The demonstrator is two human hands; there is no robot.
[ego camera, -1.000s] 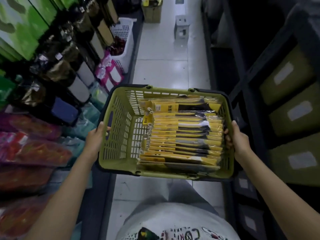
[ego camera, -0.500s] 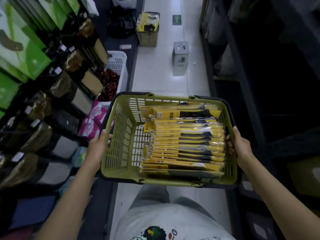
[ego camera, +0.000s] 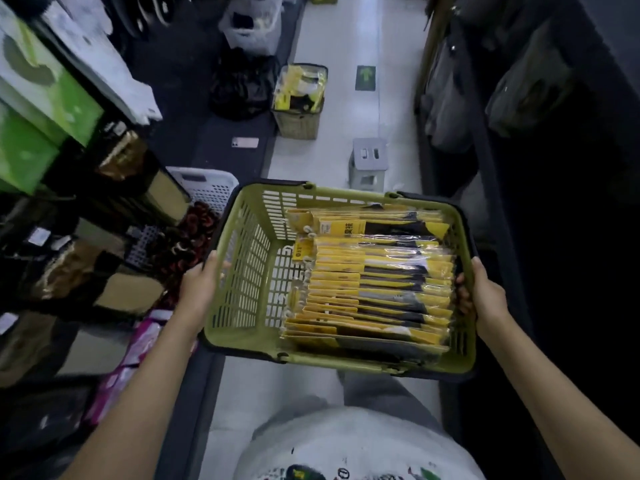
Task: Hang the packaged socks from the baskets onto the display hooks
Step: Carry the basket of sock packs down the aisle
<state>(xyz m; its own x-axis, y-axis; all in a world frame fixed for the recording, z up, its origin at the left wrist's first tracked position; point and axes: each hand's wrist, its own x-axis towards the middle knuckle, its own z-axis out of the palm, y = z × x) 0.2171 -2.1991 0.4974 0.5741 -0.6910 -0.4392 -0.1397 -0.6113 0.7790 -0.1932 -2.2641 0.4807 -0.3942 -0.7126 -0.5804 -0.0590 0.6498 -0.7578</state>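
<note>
I carry a green plastic basket (ego camera: pixel 249 265) in front of my body, above the aisle floor. Several packaged socks (ego camera: pixel 374 285) with yellow cards lie stacked in its right half. My left hand (ego camera: pixel 199 285) grips the basket's left rim, thumb over the edge. At the right rim, my right hand (ego camera: pixel 483 296) holds on with its fingers curled inside. Another basket (ego camera: pixel 299 119) with yellow packets stands on the floor further down the aisle.
Packaged goods hang on the display rack (ego camera: pixel 114 188) along the left. A white basket (ego camera: pixel 207 188) of dark red items stands below it. A grey stool (ego camera: pixel 369 164) sits mid-aisle ahead. A phone (ego camera: pixel 245 143) lies on the left ledge. Dark shelving (ego camera: pixel 519 133) lines the right.
The view has lifted and moved forward along the aisle with the basket. The stool and the far basket appear closer. Both hands keep the same hold.
</note>
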